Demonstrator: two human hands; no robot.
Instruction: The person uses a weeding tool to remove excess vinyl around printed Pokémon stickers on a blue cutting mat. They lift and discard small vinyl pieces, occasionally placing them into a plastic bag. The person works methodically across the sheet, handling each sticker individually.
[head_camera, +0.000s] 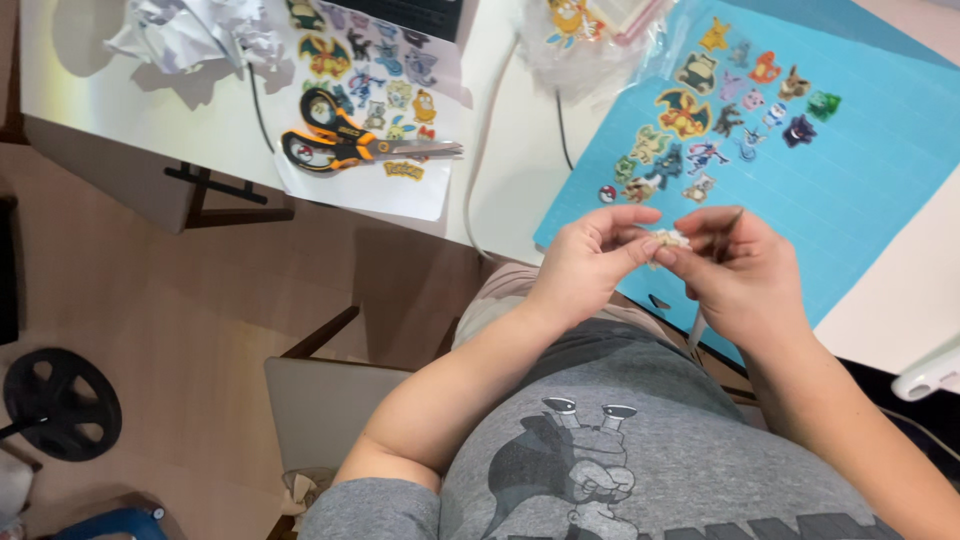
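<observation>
Left hand (590, 255) & right hand (735, 265): fingertips pinched on small sticker (670, 240), held above blue mat (860, 180) edge. Risk: sticker may tear or curl if peeled too hard. Beyond: stickers on mat, scissors (345, 140) on sticker sheet (385, 185), crumpled paper (195, 30).

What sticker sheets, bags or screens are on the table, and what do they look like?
Sticker sheet: left on the table, white, colourful cartoon creatures, under the orange-and-black scissors.
Blue mat: right, cut-out creature stickers laid on it.
Clear plastic bag: top middle, crinkled, stickers inside.
Small pale sticker piece: pinched between left hand and right hand.
Screens: none visible.
</observation>
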